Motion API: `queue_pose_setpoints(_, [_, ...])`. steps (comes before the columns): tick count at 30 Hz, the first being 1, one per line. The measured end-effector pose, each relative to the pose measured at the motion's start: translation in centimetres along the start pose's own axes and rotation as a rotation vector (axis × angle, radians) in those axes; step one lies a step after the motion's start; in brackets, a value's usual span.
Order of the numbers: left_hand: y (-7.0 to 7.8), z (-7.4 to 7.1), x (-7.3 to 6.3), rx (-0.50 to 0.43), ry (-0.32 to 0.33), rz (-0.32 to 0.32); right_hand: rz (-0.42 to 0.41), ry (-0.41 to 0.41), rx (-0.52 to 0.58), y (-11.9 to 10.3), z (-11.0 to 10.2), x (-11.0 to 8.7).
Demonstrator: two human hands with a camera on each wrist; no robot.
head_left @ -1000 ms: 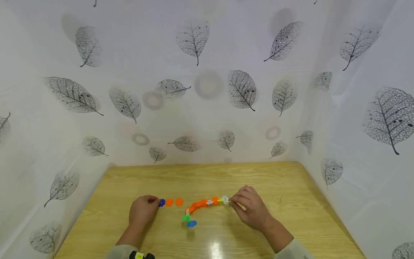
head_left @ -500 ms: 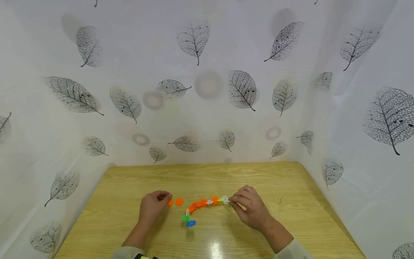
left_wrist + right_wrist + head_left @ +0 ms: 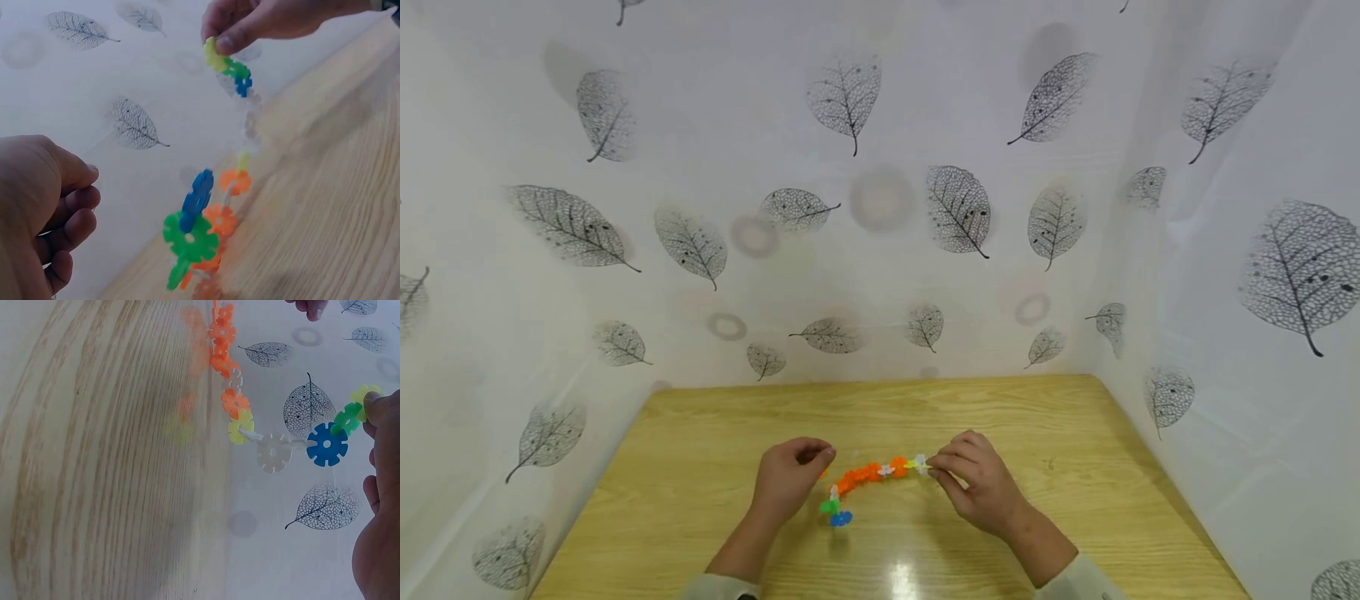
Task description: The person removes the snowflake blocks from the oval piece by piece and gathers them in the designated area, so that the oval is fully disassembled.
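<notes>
In the head view my right hand [image 3: 979,485] pinches the right end of a chain of interlocking plastic snowflake discs [image 3: 872,472]. Thumb and finger grip its yellow end disc [image 3: 361,394]; green, blue, white and yellow discs follow, then an orange run. Curving leftward over the table, the chain ends in a green disc [image 3: 190,239] and a tilted blue disc [image 3: 841,519], with a shadow below. My left hand [image 3: 788,482] is just left of the chain, fingers loosely curled, nothing visible in them. A sliver of a loose orange disc [image 3: 823,472] peeks out beside its fingertips.
Both hands are over a wood-grain table [image 3: 1037,417]. White curtain [image 3: 880,275] printed with dark leaf skeletons rises behind it and along both sides. The hand hides the part of the table where other loose discs lay.
My left hand has moved right, from beside the loose blue disc across the two loose orange discs, covering them almost entirely. The right hand and the chain have stayed nearly still.
</notes>
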State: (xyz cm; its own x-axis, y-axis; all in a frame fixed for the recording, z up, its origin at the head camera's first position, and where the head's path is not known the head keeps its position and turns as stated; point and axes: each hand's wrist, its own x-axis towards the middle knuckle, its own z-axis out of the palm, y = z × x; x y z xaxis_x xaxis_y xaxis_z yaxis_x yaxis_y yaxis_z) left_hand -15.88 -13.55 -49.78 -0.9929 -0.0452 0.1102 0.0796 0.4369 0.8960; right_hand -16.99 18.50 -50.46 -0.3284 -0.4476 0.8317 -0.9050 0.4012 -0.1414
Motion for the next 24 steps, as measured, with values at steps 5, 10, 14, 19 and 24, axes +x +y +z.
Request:
queue_pose_setpoints(5, [0.6,1.2,-0.2,-0.014,-0.099,0.079,-0.003,0.001,0.001,-0.1,0.1,0.1])
queue_pose_setpoints(10, [1.2,2.4,-0.3,-0.023,-0.179,0.147,-0.023,0.012,0.009,-0.2,0.2,0.1])
queue_pose_setpoints(14, [1.9,3.2,-0.4,-0.039,-0.197,0.194,-0.032,0.014,0.005,-0.2,0.3,0.1])
queue_pose_setpoints(19, [2.6,4.1,-0.4,-0.057,-0.236,0.239,-0.022,-0.002,0.004,-0.2,0.2,0.2])
queue_pose_setpoints(24, [2.8,4.9,-0.6,-0.078,-0.267,0.284,-0.018,-0.009,0.008,-0.3,0.2,0.3])
